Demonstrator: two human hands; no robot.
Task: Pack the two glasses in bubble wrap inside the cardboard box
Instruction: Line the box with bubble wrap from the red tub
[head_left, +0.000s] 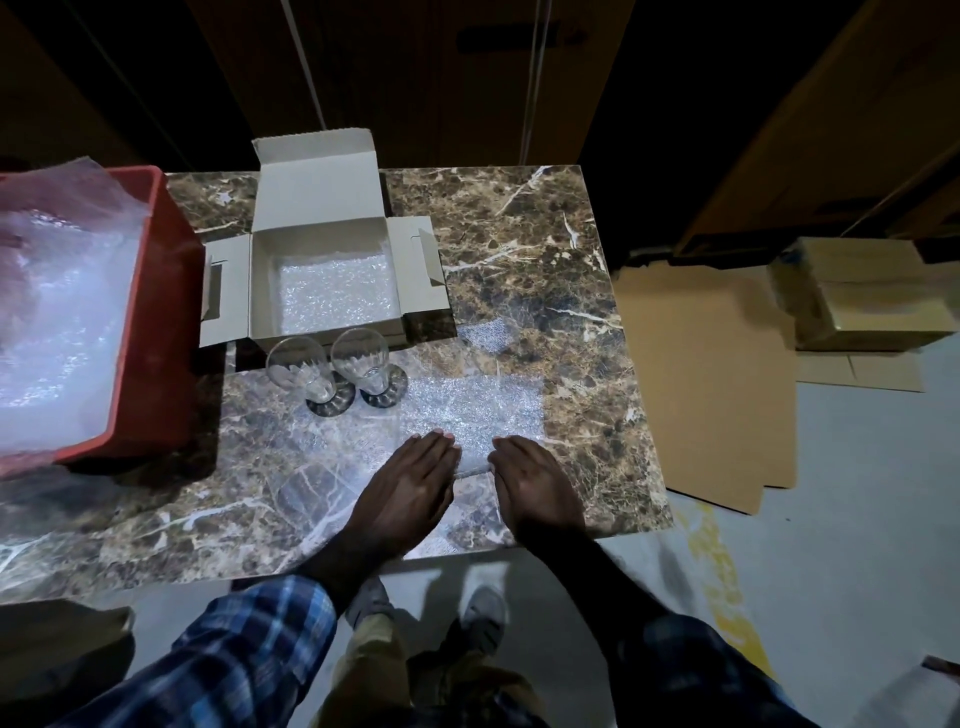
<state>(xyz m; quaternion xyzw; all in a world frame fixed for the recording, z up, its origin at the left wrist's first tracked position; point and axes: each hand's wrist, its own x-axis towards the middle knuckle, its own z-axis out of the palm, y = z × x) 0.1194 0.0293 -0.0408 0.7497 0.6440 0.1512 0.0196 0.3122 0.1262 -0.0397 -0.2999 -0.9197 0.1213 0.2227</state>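
Our left hand (410, 483) lies flat, grip apart, on the bubble wrap sheet (472, 410); our right hand (535, 480), grip clamped, pinches its near edge on the counter (545, 234).

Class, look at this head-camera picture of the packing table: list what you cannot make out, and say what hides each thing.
- Red bin: cut off by the left edge; bubble wrap hides its inside.
- Right hand: its fingertips are hidden beneath it, so its grip on the wrap edge is unclear.
- Bubble wrap sheet: transparent, so its left border is lost against the marble table.
- Background: too dark.
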